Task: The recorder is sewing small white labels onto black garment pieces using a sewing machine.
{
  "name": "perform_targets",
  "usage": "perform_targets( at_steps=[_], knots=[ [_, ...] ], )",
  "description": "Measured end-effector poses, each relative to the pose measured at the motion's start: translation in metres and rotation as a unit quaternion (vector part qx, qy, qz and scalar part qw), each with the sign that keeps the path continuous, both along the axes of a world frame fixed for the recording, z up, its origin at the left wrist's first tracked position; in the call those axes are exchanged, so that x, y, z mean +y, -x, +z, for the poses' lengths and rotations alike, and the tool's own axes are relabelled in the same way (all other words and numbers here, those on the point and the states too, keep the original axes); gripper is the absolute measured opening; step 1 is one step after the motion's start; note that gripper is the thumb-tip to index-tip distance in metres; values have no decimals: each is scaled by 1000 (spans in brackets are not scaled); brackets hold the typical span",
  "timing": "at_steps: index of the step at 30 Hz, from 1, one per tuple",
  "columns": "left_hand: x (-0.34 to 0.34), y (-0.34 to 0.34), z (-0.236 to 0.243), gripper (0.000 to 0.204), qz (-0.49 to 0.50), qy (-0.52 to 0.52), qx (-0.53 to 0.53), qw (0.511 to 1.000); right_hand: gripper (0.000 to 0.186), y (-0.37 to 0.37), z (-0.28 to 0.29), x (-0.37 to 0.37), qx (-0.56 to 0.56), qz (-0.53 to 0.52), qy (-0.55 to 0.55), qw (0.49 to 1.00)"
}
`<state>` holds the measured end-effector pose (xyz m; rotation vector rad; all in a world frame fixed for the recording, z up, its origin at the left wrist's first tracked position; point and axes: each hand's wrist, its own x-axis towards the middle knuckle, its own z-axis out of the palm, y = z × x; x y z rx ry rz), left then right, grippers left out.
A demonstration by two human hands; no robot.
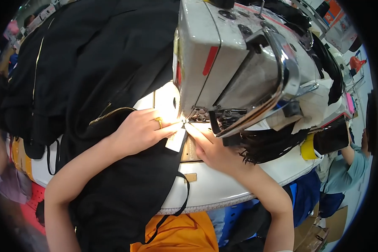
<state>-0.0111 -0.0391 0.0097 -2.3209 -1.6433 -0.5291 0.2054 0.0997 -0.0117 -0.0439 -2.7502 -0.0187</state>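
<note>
Under the lit needle area of a white sewing machine [206, 54], both hands meet with fingertips almost touching. My left hand [143, 130], a gold ring on one finger, has its thumb and fingers closed at the upper end of a small white label [175, 141]. From the other side, my right hand [212, 147] brings its fingers together just in front of the presser foot; whatever is between them is too small to make out. A black garment [126, 180] with gold-toothed zippers spreads beneath my left forearm and up the left side. A black cord hangs from it.
A bent metal guard [281, 80] juts out above my right hand. Black threads or fabric strips [269, 145] lie beside my right wrist. The white table [214, 185] has a ruler along its front edge. Orange cloth [180, 231] is below; other people sit at both sides.
</note>
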Motion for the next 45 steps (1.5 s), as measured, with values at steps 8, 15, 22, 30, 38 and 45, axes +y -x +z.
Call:
perform_targets(
  at_steps=[8, 15, 22, 30, 38, 45],
  knots=[
    [6, -3, 0, 24, 18, -11, 15, 1000, 27, 4, -15, 5, 60, -16, 61, 996],
    [5, -7, 0, 18, 91, 72, -24, 993, 34, 5, 0, 3, 45, -9, 30, 998],
    [4, -11, -2, 21, 46, 0, -31, 998, 41, -4, 20, -11, -31, 15, -53, 998],
    [0, -14, -3, 22, 69, 39, -19, 997, 40, -6, 19, -7, -71, 11, 4, 997],
    [0, -12, -3, 25, 62, 14, 8, 998, 29, 3, 12, -3, -31, 17, 34, 999],
    [1, -11, -4, 27, 61, 7, 18, 998, 13, 12, 14, 3, 55, 77, -16, 995]
  ],
)
